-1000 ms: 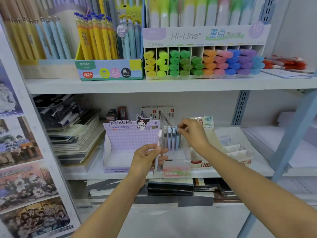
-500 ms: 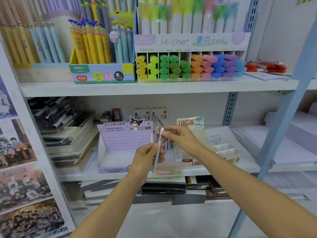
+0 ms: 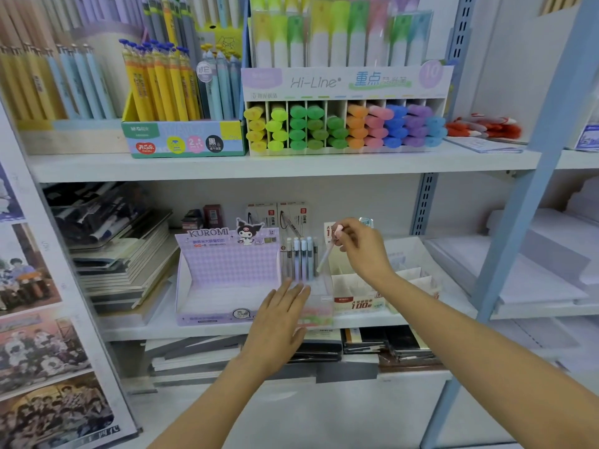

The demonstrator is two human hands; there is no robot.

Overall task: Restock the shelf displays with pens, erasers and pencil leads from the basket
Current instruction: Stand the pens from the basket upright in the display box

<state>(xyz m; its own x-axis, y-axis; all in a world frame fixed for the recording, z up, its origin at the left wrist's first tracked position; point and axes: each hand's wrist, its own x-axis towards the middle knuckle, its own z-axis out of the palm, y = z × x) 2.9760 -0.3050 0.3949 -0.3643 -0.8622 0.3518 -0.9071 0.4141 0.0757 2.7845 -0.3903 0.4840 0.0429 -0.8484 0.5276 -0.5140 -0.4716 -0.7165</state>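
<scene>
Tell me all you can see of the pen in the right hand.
The pen is slim, with a pale body and a pink top end, seemingly plastic. The right hand pinches it near the top. It hangs tilted, lower end down-left, toward the clear box, beside the standing pens.

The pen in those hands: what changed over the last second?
The left hand let go of the pen and is now open and flat before the clear box. The right hand took the pen by its top and holds it tilted over that box. The standing pens and the Kuromi box stayed put.
</scene>
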